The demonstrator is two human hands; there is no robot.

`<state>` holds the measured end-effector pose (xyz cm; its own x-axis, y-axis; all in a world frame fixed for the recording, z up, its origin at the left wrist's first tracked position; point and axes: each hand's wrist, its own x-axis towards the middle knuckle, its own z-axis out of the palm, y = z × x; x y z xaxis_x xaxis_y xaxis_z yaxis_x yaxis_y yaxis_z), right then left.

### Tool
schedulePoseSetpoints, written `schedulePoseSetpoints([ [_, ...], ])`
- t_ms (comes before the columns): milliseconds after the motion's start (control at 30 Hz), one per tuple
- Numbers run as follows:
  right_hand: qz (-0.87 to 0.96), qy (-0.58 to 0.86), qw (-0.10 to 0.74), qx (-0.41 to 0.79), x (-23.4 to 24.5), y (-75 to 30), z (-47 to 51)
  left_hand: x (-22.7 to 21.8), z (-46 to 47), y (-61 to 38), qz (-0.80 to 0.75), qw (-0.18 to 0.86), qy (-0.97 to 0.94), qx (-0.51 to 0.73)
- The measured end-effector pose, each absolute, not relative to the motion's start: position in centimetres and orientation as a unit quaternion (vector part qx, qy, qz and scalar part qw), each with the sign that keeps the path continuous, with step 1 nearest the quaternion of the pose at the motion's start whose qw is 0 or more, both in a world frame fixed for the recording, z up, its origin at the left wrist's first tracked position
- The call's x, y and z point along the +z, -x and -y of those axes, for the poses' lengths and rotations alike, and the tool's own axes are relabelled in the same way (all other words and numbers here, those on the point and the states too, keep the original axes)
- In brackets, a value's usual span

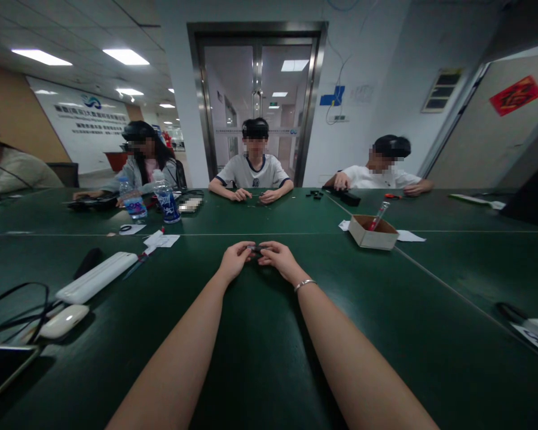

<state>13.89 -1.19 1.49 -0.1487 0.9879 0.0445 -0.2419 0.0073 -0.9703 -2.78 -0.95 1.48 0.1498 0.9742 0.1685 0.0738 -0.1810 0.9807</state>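
Gripping a small dark piece point(256, 248) between the fingertips of both hands, a person sits at a long green table point(260, 358), bare forearms stretched forward. The left hand point(237, 260) pinches the near end on its own side, thumb and fingers brought together with little gap; the right hand point(278, 258), below a silver bracelet point(305, 285), pinches the other side in the same way. The piece sits between the two hands, straight ahead of the person, partly covered by the fingers. Whether it touches the tabletop cannot be told.

The work appears to be under way, not finished: both hands have their hold, and the piece has not yet been let go. It is too small and too hidden to tell whether it is one part or several, or whether anything has been joined or taken apart.

To the left lie a long white box point(97, 278), a rounded white gadget point(65, 321) and a phone point(6, 370). Farther off stand two plastic bottles point(166, 202). To the right, an open box point(373, 237) holds a clear tube with a red part point(379, 216). Across the table, a co-worker in a white shirt point(269, 170) also sits with hands on the tabletop.
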Motion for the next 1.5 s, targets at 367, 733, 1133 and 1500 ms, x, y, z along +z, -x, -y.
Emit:
schedulePoseSetpoints([
  [367,0.444,0.359,0.557,0.604,0.9,-14.5,0.8,1.9,1.5,2.4,-0.474,0.416,-0.623,0.462],
  [733,0.449,0.352,0.551,0.609,0.6,-14.8,0.7,1.2,1.1,2.5,-0.489,0.395,-0.636,0.447],
  [1133,0.454,0.333,0.535,0.630,0.9,-15.0,0.9,1.6,1.7,2.4,-0.514,0.354,-0.665,0.410],
  [1500,0.450,0.325,0.521,0.648,1.4,-15.0,1.2,2.6,2.9,2.2,-0.568,0.310,-0.670,0.365],
])
